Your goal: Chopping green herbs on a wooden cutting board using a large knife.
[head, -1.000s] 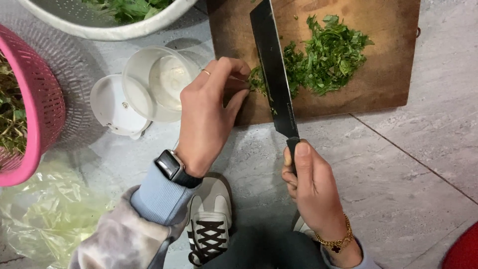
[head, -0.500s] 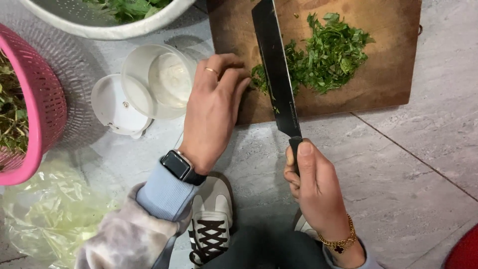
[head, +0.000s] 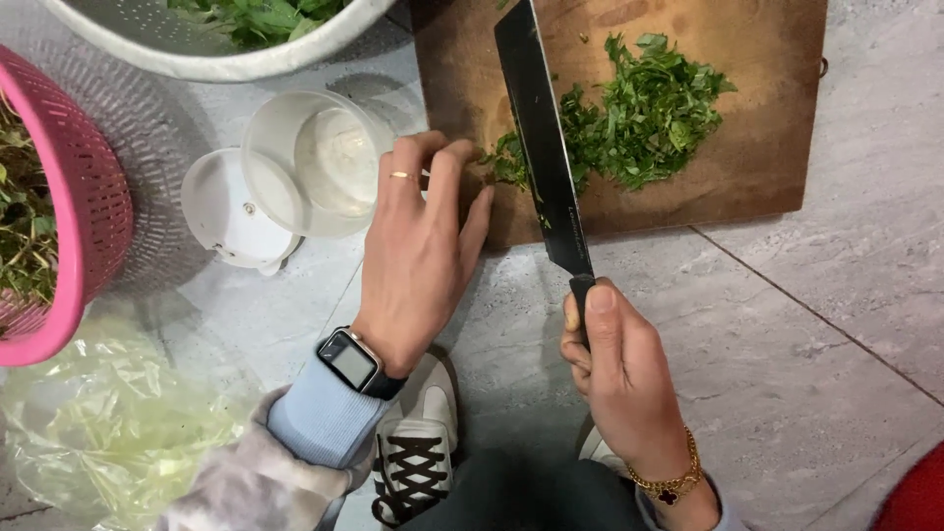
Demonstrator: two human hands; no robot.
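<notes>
Your two hands, sleeves and shoes, as you wore them.

Your left hand [head: 418,261] carried a thin gold ring [head: 401,176] on one finger and a dark smartwatch [head: 352,360] with a square face at the wrist, above a pale blue cuff [head: 320,421] and a mottled grey-and-white sleeve [head: 241,487]. Your right hand [head: 615,369] wore a gold chain bracelet [head: 669,482] with a small dark charm. Below, you had on dark trousers [head: 521,497] and a white sneaker [head: 418,442] with dark crossed laces.

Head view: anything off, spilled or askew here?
Mostly tidy. The wooden cutting board lies on the tiled floor, not a counter, with a white shoe close by. A few herb scraps sit apart from the chopped greens. Nothing spilled or damaged.
</notes>
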